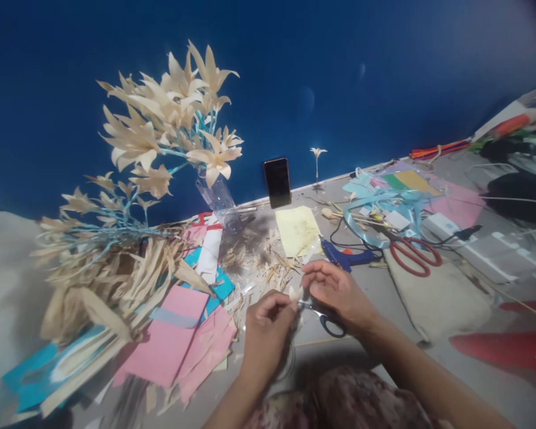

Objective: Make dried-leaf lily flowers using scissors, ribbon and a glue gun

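My left hand (270, 322) is closed in a pinch on a small cream flower (295, 294), its petals showing above the fingertips. Close to the right of the flower, my right hand (335, 292) has its fingers curved but apart, with nothing visible gripped in them. Whether its fingertips touch the petals is hard to make out. Scissors with a dark handle (333, 326) lie partly hidden beneath the right hand, blades pointing at the left hand. A thin wire (290, 363) seems to hang below the left hand. Just beyond my right hand rests a blue glue gun (346, 256).
Cream flowers on blue stems fill a clear vase (223, 208). Dried husk strips (147, 268) and pink paper (174, 339) are heaped left. A phone (277, 183) leans on the wall behind yellow paper (298, 231). Red-handled scissors (422, 271) lie on a beige cloth (438, 304) at right.
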A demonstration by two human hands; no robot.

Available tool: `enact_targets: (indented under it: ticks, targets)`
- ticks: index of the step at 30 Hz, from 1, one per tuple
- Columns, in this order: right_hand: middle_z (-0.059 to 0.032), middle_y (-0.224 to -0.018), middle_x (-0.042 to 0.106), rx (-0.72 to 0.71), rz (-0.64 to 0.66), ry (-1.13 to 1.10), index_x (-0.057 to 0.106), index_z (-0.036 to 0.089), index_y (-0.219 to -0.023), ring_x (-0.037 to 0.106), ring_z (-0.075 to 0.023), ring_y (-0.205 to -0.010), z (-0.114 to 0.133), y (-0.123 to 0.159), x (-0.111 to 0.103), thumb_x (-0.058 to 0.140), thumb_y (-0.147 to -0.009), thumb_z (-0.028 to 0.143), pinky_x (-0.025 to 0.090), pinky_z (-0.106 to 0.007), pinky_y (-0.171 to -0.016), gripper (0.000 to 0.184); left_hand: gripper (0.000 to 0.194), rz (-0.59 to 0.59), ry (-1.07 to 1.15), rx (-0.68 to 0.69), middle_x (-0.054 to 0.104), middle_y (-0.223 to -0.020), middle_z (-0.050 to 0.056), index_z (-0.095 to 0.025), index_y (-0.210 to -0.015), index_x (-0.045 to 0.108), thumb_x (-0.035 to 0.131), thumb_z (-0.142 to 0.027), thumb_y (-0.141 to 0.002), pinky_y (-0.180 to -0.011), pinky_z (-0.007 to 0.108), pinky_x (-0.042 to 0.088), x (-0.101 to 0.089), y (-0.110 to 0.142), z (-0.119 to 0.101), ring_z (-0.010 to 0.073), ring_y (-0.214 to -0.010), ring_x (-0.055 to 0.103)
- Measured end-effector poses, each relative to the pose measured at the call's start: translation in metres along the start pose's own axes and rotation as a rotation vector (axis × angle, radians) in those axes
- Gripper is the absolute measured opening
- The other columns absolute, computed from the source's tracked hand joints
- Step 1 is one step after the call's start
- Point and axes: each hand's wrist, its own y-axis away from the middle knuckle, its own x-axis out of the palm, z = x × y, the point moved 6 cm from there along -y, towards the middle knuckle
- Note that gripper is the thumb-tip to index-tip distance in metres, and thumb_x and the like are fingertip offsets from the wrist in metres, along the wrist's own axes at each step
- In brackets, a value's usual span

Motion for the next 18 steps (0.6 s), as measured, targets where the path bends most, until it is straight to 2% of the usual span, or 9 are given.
enact_targets:
  ticks: [3, 5, 8, 11, 14, 16, 18]
  targets:
    - [-0.0031, -0.089, 0.066, 0.013, 0.041, 0.071, 0.063, 0.019, -0.110, 0.056, -0.0129, -0.070, 0.003, 0.001, 0.008, 0.073, -0.075, 0.024, 0.044, -0.024, -0.062, 0.037, 0.015, 0.024, -0.023, 0.012, 0.059, -0.061, 0.000, -0.018, -0.063, 0.068, 0.071, -0.029, -0.073, -0.060, 0.025, 0.040, 0.003, 0.000, 0.000, 0.0141, -0.060, 0.051]
    - [-0.0016, -0.084, 0.065, 0.008, 0.022, 0.136, 0.065, 0.018, -0.105, 0.056, -0.0130, -0.070, 0.005, -0.001, 0.007, 0.073, -0.074, 0.021, 0.044, -0.024, -0.063, 0.032, 0.013, 0.051, -0.014, -0.016, 0.066, -0.066, 0.002, -0.017, -0.068, 0.073, 0.072, -0.029, -0.073, -0.062, 0.025, 0.042, 0.004, 0.000, 0.004, 0.0159, -0.064, 0.056]
    - [-0.0019, -0.081, 0.065, -0.009, -0.063, 0.178, 0.067, 0.018, -0.099, 0.059, -0.0151, -0.072, 0.007, -0.005, -0.004, 0.072, -0.076, 0.024, 0.046, -0.026, -0.065, 0.025, 0.023, 0.045, 0.024, -0.110, 0.075, -0.077, 0.007, -0.016, -0.087, 0.078, 0.074, -0.032, -0.071, -0.064, 0.028, 0.047, 0.000, 0.000, 0.013, 0.0194, -0.069, 0.063]
    - [-0.0008, -0.073, 0.064, -0.016, -0.126, 0.223, 0.068, 0.017, -0.094, 0.058, -0.0153, -0.066, 0.005, -0.010, -0.016, 0.072, -0.078, 0.030, 0.044, -0.027, -0.061, 0.021, 0.022, -0.023, 0.052, -0.149, 0.073, -0.069, 0.006, -0.017, -0.083, 0.073, 0.072, -0.036, -0.073, -0.055, 0.026, 0.044, -0.014, -0.002, 0.014, 0.0165, -0.056, 0.060]
    - [0.0010, -0.064, 0.061, 0.003, -0.111, 0.313, 0.068, 0.017, -0.088, 0.054, -0.0146, -0.058, -0.002, -0.013, -0.019, 0.068, -0.080, 0.031, 0.041, -0.026, -0.056, 0.016, 0.023, -0.077, 0.026, -0.115, 0.066, -0.058, 0.000, -0.020, -0.073, 0.063, 0.062, -0.041, -0.081, -0.047, 0.023, 0.037, -0.034, -0.007, -0.002, 0.0127, -0.045, 0.050]
    - [0.0012, -0.063, 0.063, 0.015, -0.096, 0.403, 0.068, 0.018, -0.085, 0.055, -0.0153, -0.058, -0.006, -0.014, -0.018, 0.065, -0.080, 0.027, 0.041, -0.026, -0.056, 0.011, 0.026, -0.071, -0.173, -0.039, 0.064, -0.056, -0.001, -0.020, -0.071, 0.060, 0.056, -0.041, -0.085, -0.048, 0.023, 0.036, -0.047, -0.015, -0.022, 0.0129, -0.045, 0.051]
    - [-0.0002, -0.066, 0.066, 0.002, -0.072, 0.523, 0.069, 0.019, -0.085, 0.060, -0.0175, -0.062, -0.010, -0.014, -0.015, 0.061, -0.082, 0.026, 0.043, -0.027, -0.060, 0.011, 0.033, -0.005, -0.418, 0.040, 0.061, -0.052, -0.002, -0.022, -0.068, 0.056, 0.046, -0.042, -0.091, -0.050, 0.024, 0.036, -0.053, -0.030, -0.044, 0.0144, -0.045, 0.052]
